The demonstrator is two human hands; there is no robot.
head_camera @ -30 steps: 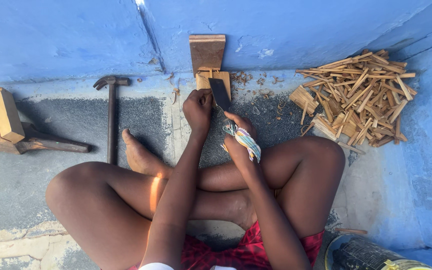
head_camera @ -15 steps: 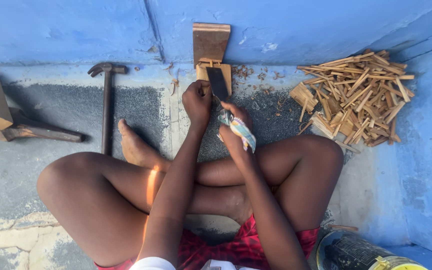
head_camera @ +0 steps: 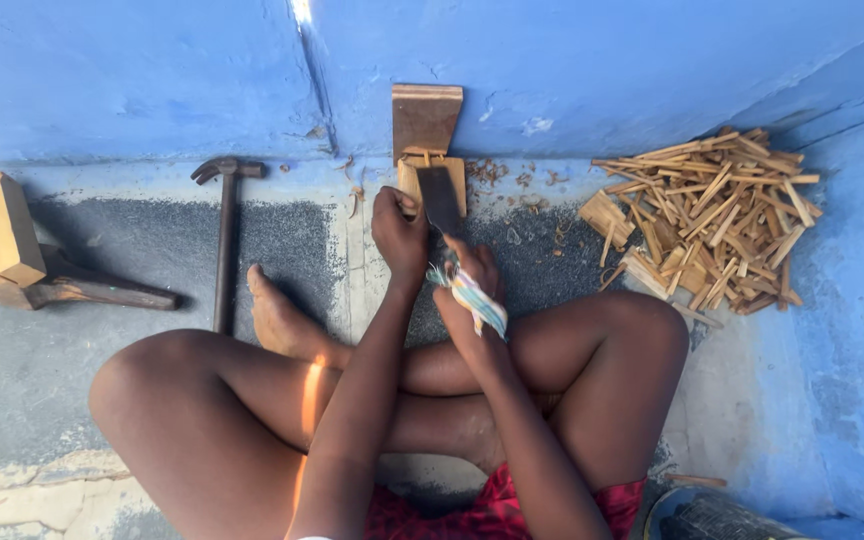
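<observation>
L hand [head_camera: 399, 232] clenched on small wood block [head_camera: 414, 180] just ahead of its fingers, R hand [head_camera: 469, 272] w/ fingers wrapped around cloth-bound handle of dark blade [head_camera: 440, 198], blade tip resting on block top, split-wood pile [head_camera: 712, 218] well apart to R.

Both hands [head_camera: 437, 255] forward — seemingly clenched

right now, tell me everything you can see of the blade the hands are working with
The blade is a flat, dark, broad piece that looks like metal, roughly rectangular. It stands nearly upright on a pale wooden block by the blue wall, in front of a brown board. The left hand closes beside its lower left edge; the right hand holds its lower end, where a striped cloth wrap hides the handle. Its cutting edge cannot be made out.
</observation>
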